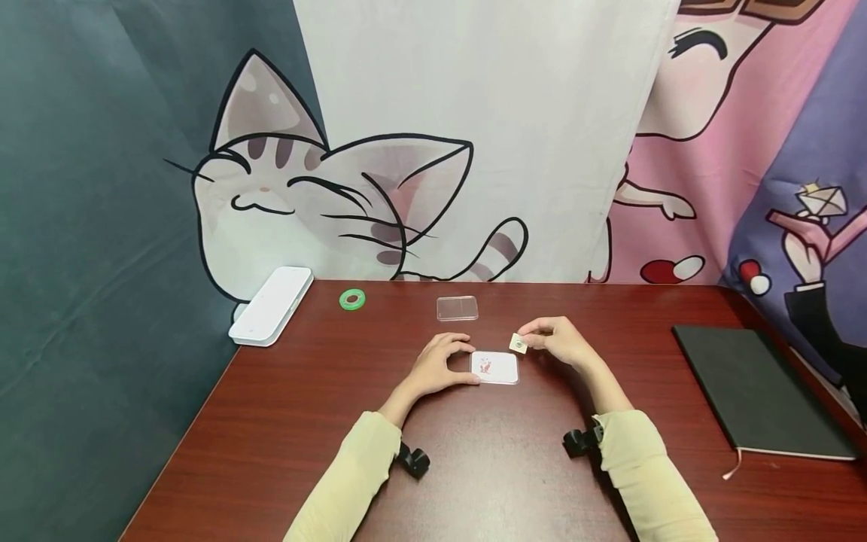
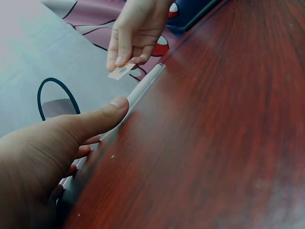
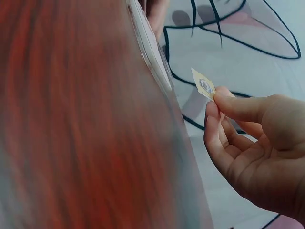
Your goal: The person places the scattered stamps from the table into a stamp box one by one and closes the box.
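Note:
A small flat clear case (image 1: pixel 503 369) lies on the table, with a white inner face that bears a red print near its left side. My left hand (image 1: pixel 436 365) holds it by the left end, fingers at the far edge and thumb at the near edge. Between thumb and fingers, my right hand (image 1: pixel 558 342) pinches a small cream square sticker (image 1: pixel 518 343) with a dark printed figure. The sticker (image 3: pixel 204 86) is just above the case's far right corner, apart from it. In the left wrist view, the left thumb (image 2: pixel 112 112) presses along the case's edge.
A clear plastic lid (image 1: pixel 457 308) lies behind the case. Toward the back left are a green tape ring (image 1: pixel 344 301) and a white slab-like box (image 1: pixel 272 305). A black notebook (image 1: pixel 759 391) with a ribbon lies at the right. Printed curtains (image 1: pixel 542 113) hang behind the table.

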`<action>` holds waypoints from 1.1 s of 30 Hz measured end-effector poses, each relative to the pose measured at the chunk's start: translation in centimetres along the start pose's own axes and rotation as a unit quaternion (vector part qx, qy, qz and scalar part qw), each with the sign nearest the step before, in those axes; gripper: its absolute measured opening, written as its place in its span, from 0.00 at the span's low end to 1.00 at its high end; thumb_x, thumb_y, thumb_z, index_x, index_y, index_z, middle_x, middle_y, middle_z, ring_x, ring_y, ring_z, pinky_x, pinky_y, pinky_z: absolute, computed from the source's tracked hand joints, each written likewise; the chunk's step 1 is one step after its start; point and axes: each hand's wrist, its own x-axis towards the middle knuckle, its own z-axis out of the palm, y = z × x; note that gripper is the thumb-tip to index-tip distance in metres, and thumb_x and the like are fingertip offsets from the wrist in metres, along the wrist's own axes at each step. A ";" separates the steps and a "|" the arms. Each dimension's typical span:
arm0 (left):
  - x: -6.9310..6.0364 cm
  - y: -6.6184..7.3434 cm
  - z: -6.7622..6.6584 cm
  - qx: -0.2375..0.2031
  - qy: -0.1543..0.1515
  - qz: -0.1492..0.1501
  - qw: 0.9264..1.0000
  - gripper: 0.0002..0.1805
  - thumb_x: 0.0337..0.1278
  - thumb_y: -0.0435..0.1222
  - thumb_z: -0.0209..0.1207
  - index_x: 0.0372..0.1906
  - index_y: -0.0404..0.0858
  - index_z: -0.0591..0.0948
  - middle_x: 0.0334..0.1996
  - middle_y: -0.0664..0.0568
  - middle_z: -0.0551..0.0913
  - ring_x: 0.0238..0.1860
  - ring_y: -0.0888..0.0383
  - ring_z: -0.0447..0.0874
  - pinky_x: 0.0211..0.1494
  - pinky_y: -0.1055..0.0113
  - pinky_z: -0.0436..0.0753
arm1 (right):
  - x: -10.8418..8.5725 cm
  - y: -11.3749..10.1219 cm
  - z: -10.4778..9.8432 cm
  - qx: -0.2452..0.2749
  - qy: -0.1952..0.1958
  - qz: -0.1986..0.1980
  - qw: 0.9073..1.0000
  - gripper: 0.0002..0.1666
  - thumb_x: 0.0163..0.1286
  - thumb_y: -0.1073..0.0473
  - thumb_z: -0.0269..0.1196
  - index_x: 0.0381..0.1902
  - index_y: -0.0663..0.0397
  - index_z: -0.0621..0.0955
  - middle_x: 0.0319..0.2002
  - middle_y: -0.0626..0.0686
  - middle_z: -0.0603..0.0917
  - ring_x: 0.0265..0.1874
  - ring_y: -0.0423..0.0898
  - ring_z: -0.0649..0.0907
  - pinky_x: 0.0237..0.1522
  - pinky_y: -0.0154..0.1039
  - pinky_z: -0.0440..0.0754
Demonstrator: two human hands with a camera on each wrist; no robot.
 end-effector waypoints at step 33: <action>0.1 -0.1 0.0 0.000 -0.010 -0.012 1.000 0.30 0.41 0.52 0.75 0.53 0.47 0.84 0.64 0.55 0.76 0.69 0.52 0.67 0.68 0.50 0.70 | 0.2 0.2 1.8 -0.030 -0.073 0.011 0.997 0.12 0.61 0.68 0.65 0.41 0.72 0.82 0.30 0.54 0.86 0.26 0.38 0.79 0.30 0.32 0.79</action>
